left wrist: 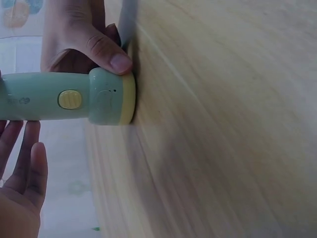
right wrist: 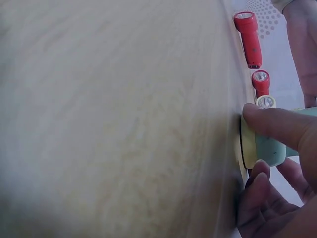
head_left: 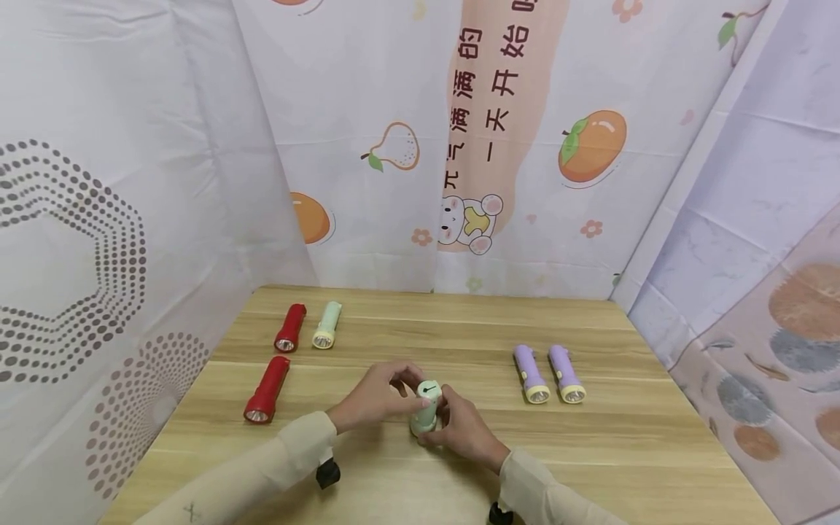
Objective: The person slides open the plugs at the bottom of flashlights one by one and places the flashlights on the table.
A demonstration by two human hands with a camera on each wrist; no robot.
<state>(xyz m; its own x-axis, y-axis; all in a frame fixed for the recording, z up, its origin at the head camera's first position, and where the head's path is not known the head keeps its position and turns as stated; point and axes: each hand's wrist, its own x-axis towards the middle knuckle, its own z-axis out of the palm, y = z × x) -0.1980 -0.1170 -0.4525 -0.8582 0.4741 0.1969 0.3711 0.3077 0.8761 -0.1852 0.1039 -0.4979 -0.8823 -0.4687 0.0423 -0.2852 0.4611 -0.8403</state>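
A pale green flashlight (head_left: 428, 414) with a yellow rim stands upright, lens end down, on the wooden table in front of me. My left hand (head_left: 377, 397) holds its upper end between thumb and fingers. Lower down, my right hand (head_left: 464, 432) grips the wide head, and the thumb lies by the rim in the right wrist view. A yellow switch (left wrist: 70, 99) shows on the green body in the left wrist view. The lens faces the tabletop and is hidden.
Two red flashlights (head_left: 267, 390) and another pale green flashlight (head_left: 327, 325) lie at the left of the table (head_left: 420, 321). Over on the right, two purple flashlights (head_left: 531, 374) lie side by side. Printed curtains (head_left: 367, 240) hang behind the table and along both sides.
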